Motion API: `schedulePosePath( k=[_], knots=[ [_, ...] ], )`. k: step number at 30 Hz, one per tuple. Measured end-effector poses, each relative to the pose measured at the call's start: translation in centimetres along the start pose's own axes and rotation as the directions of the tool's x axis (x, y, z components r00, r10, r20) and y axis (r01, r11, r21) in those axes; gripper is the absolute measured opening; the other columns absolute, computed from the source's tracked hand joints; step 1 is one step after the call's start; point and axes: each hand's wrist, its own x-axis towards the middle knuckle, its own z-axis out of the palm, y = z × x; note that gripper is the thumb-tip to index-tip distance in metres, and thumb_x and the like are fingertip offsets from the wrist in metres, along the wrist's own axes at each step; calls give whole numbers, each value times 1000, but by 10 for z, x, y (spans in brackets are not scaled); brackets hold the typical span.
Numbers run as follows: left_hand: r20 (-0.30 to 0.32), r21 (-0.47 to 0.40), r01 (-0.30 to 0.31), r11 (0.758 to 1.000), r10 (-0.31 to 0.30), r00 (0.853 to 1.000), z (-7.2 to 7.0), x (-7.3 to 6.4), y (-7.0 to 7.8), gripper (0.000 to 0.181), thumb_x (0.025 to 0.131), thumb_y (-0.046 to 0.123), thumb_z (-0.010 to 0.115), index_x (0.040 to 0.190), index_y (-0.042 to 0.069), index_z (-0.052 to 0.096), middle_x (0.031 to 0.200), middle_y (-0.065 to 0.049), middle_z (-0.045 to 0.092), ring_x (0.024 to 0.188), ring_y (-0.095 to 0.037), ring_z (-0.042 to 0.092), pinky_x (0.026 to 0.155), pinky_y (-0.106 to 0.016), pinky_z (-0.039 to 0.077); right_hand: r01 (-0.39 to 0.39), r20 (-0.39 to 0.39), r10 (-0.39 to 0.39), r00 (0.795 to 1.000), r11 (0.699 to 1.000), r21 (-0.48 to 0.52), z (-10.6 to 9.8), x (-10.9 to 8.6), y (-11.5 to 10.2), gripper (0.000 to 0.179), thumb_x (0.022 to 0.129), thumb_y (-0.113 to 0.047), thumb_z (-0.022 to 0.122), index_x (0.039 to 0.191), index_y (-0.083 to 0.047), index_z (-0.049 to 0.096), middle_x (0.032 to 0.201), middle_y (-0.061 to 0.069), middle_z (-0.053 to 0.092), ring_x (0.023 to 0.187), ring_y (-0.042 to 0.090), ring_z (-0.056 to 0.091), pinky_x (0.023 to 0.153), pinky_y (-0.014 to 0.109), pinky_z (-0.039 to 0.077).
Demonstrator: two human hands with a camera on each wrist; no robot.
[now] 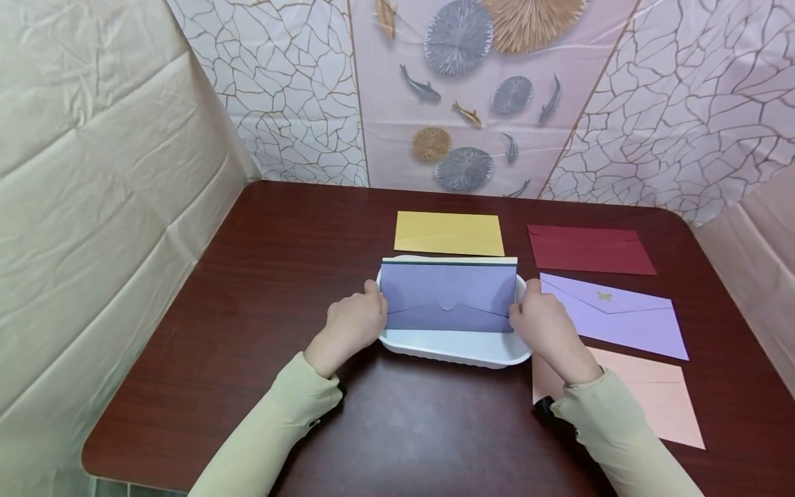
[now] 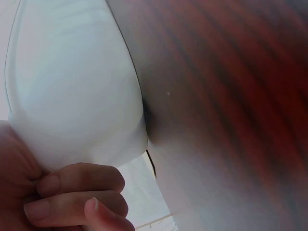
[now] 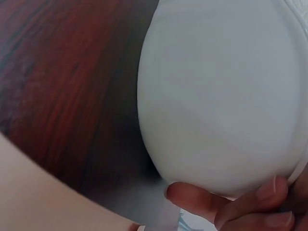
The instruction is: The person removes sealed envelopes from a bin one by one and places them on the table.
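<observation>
Tray (image 1: 452, 343) over brown table (image 1: 217, 359), resting or lifted unclear; gripped at both ends, left hand (image 1: 355, 319) and right hand (image 1: 548, 330) curled at rim. Apparently holding or shifting step. Inside: blue-violet envelope (image 1: 447, 286) propped upright, pale-edged paper (image 1: 450, 260) behind. Next move likely calling for level, even grip.

Head view: bright, even, soft light; a pale sheen lies on the table (image 1: 422, 435) at lower centre, and dark shadows gather beside the sleeves (image 1: 267, 428). Outlines are fairly crisp; wide-angle stretching shows toward the frame's edges. Left wrist view: hazy, low in contrast; the tray (image 2: 77, 86) looks washed out, the wood grain smeared at right, with greyish glare at lower centre. Right wrist view: grain blurred at upper left; deep shadow along the tray's lower left edge.
</observation>
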Motion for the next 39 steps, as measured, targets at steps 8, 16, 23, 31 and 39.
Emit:
schedulePosePath(
  k=[8,16,23,31,39],
  knots=[
    [16,-7,-10,1000,10,1000,-2,3,-2,31,108,30,34,101,2,46,76,-16,62,72,-36,66,61,-50,49,-14,20,15,1000,1000,-23,0,1,-2,37,96,-10,49,115,19,38,70,22,59,59,28,61,52,40,49],
    [-1,-17,-35,999,35,999,-11,6,-6,35,105,32,38,102,2,56,82,-15,65,77,-35,66,64,-50,49,-14,-4,14,1000,998,-67,1,1,-3,35,95,-11,50,113,17,39,69,22,58,57,31,59,50,43,46],
    [-99,-49,-71,996,66,993,-22,5,-12,27,99,34,53,87,10,54,71,-9,59,69,-32,63,58,-46,47,-21,-9,21,1000,997,-78,1,0,-4,33,95,-11,51,112,15,39,70,23,58,59,33,60,50,45,46],
    [-268,-134,-221,966,179,947,-42,11,-3,14,96,23,64,97,12,54,66,-1,53,56,-21,53,49,-35,40,-46,3,47,999,996,-80,1,-2,-7,34,96,-12,51,114,14,38,74,26,60,62,35,62,52,47,47],
    [-230,88,-404,910,414,881,-47,23,14,16,94,9,60,108,8,67,96,-3,62,88,-22,56,63,-35,49,-43,-20,41,999,995,-85,3,-1,-8,31,96,-12,50,111,12,39,75,28,60,63,38,63,52,50,47]
  ],
)
